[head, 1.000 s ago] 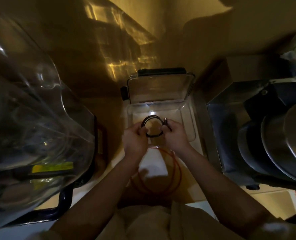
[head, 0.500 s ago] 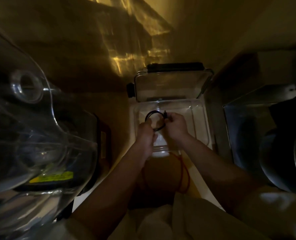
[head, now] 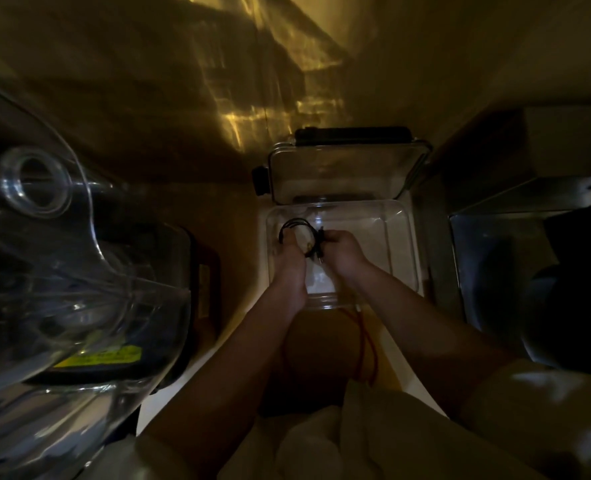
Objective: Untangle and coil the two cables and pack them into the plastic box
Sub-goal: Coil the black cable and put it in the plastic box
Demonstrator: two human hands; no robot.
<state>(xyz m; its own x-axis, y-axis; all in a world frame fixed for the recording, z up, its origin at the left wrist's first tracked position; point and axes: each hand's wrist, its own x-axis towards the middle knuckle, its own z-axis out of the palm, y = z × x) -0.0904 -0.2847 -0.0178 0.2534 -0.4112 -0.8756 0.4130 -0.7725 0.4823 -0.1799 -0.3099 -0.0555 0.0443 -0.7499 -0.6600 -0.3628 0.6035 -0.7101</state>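
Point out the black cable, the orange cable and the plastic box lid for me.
black cable (head: 295, 221), head view, top arc of the coil held between both hands.
orange cable (head: 366, 344), head view, loop strand on the counter nearer the person than the box.
plastic box lid (head: 347, 174), head view, clear panel of the raised lid.

The orange cable (head: 365, 344) is partly hidden behind the forearms. Fingertips of both hands are too dim to resolve. The dark pots (head: 564, 306) are cut off at the right edge.
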